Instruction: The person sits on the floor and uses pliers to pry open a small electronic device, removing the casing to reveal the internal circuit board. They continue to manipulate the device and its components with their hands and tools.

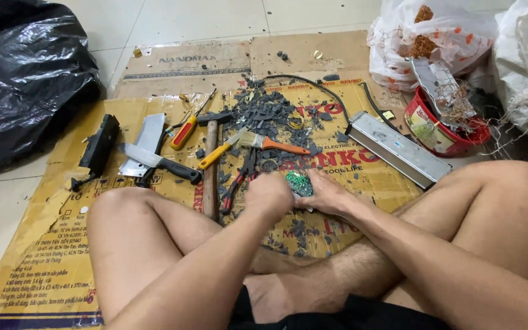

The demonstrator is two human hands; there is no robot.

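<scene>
1. The person sits cross-legged on flattened brown cardboard, both hands meeting over a small green circuit board just ahead of the knees
2. The left hand is clenched on the board's near-left edge; the right hand grasps its right side, fingers curled over it
3. At 12 o'clock from the board lies a heap of dark grey broken plastic shards, with an orange-handled flat paintbrush across it
4. At 10 o'clock sit a wooden-handled hammer, a yellow-handled screwdriver, a steel cleaver and a black-handled knife
5. At 2 o'clock lies a long silver metal casing; beyond it, a red plastic tub of tangled wire
</scene>
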